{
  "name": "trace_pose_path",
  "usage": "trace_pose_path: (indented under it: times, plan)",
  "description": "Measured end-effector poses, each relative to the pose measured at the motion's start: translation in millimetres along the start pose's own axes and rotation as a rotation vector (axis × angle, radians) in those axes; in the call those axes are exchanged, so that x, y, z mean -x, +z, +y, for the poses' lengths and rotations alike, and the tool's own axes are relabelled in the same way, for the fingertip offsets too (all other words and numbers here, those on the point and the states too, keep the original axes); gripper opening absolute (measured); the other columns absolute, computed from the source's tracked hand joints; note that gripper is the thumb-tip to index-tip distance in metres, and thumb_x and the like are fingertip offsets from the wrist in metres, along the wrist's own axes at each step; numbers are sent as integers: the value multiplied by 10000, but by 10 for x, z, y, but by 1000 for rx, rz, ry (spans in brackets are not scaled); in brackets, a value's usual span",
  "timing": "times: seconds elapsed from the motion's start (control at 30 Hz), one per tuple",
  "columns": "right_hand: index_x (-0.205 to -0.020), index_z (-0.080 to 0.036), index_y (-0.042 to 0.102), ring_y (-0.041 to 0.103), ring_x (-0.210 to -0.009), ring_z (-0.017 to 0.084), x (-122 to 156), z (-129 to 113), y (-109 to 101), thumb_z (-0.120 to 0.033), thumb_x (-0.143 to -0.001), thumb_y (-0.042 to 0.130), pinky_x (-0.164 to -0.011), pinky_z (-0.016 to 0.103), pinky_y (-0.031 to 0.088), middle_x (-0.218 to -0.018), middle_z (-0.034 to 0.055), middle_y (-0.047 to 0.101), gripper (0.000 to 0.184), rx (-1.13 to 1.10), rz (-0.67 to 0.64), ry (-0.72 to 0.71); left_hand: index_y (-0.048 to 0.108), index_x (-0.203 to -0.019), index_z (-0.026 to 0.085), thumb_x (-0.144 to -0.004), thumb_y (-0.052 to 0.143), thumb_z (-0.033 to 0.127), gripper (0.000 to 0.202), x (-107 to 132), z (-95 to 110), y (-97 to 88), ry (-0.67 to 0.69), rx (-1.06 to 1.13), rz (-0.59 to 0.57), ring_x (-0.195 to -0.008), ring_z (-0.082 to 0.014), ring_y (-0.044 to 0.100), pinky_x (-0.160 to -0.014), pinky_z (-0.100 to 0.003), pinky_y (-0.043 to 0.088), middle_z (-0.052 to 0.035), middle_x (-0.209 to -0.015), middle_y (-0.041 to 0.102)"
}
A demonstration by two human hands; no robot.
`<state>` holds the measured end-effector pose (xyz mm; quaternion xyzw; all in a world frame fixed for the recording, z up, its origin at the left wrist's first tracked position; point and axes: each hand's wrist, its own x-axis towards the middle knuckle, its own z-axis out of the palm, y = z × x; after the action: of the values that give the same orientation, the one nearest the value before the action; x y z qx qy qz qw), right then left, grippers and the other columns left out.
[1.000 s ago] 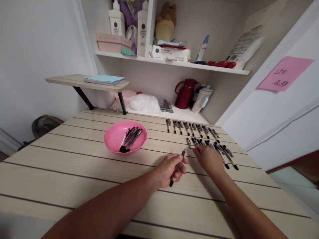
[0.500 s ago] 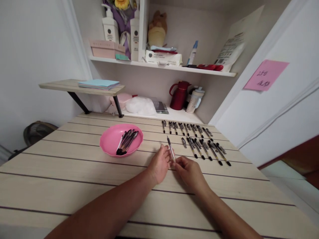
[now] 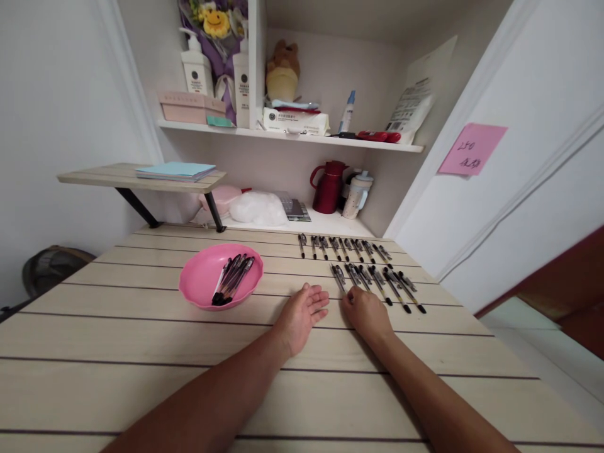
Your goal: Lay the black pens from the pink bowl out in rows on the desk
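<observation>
My right hand is closed on the lower end of a clear-barrelled pen, which lies at the left end of the nearer row, beside a loose dark cap. Its fingertips are partly hidden behind the knuckles. More pens with caps beside them fill that row, slanting across the table. My left hand rests palm turned inward with fingers apart and nothing in it, between the right hand and a pink bowl. Inside the bowl lies a bundle of black pens, with one white pen at its left side.
A second row of pens and caps runs along the table's far side. Behind it are a red thermos and a pale bottle. A small raised shelf with blue papers stands at the back left of the slatted table.
My right hand has carried the pen away from my left hand, rightward to the nearer row beside the loose cap. My left hand's fingers have opened out. The camera view has shifted slightly.
</observation>
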<state>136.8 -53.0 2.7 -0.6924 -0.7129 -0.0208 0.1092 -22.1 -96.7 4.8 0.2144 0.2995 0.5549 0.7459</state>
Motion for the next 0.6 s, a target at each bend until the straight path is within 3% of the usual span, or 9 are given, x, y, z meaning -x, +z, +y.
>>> trace_pose_path:
  times: [0.6]
  plan:
    - [-841,-166,629,623,-744,209,-71,59,19,-368,-803,442,-611,258,372,-744,98,680,278,-89,23,-13,592,-1008,123,-782,514,460,413,-3,-9,-6,-1,-17,3,-1022,-241,546,-910,-390,376,-164,-1040,605]
